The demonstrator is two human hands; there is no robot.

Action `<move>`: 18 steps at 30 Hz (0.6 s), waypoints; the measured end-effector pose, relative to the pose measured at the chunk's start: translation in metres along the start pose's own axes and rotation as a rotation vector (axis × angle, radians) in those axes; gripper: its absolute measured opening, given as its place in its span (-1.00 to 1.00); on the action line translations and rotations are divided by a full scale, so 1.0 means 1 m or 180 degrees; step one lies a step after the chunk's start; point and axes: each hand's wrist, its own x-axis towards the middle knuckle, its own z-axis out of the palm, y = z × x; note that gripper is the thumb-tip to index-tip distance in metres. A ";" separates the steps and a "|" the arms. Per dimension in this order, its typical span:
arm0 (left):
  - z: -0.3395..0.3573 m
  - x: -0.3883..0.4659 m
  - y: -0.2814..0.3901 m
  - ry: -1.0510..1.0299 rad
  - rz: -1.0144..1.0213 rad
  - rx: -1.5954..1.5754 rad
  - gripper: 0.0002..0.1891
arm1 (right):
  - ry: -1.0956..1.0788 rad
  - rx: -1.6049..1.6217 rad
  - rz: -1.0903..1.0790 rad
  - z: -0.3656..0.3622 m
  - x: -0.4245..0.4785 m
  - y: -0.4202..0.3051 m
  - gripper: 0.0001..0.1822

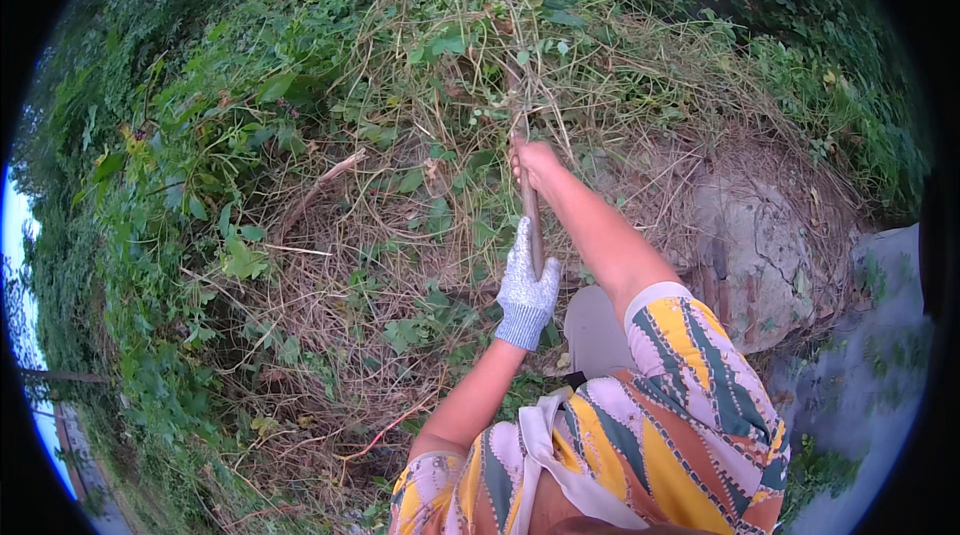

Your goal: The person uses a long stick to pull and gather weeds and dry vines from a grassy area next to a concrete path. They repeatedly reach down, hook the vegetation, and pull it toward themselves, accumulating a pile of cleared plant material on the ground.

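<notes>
A long wooden pole (530,201), apparently a tool handle, runs away from me into a mass of cut vines and stems. My right hand (534,160) is bare and wrapped around it partway up. Nearer my body, my left hand (528,291) wears a grey-white knitted glove and holds the pole's near end, its fingers lying along the wood and its thumb on the right side. The pole's far end disappears among tangled stems (517,47), so any tool head there is hidden.
Dry grass and vines (337,317) cover the ground around me. A broken branch (324,186) lies to the left. Cracked concrete with exposed bricks (757,265) stands at the right, beside a grey paved surface (855,400). Dense leafy growth (187,160) rises left and ahead.
</notes>
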 end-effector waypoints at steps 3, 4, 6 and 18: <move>0.017 0.014 -0.017 0.0137 -0.0817 -0.1693 -0.27 | 0.0446 -0.1328 -0.0340 -0.011 0.011 0.011 -0.53; 0.015 0.022 -0.024 0.0093 -0.1193 -0.1948 -0.27 | 0.0309 -0.1760 -0.0487 -0.015 0.004 0.014 -0.41; 0.008 0.046 -0.027 0.0146 -0.1691 -0.2154 -0.27 | 0.0092 -0.1682 -0.1255 -0.039 -0.017 0.043 -0.44; 0.023 0.289 -0.048 0.0164 -0.1575 -0.2433 -0.43 | 0.0929 -0.4018 -0.1050 -0.237 -0.181 0.184 -0.60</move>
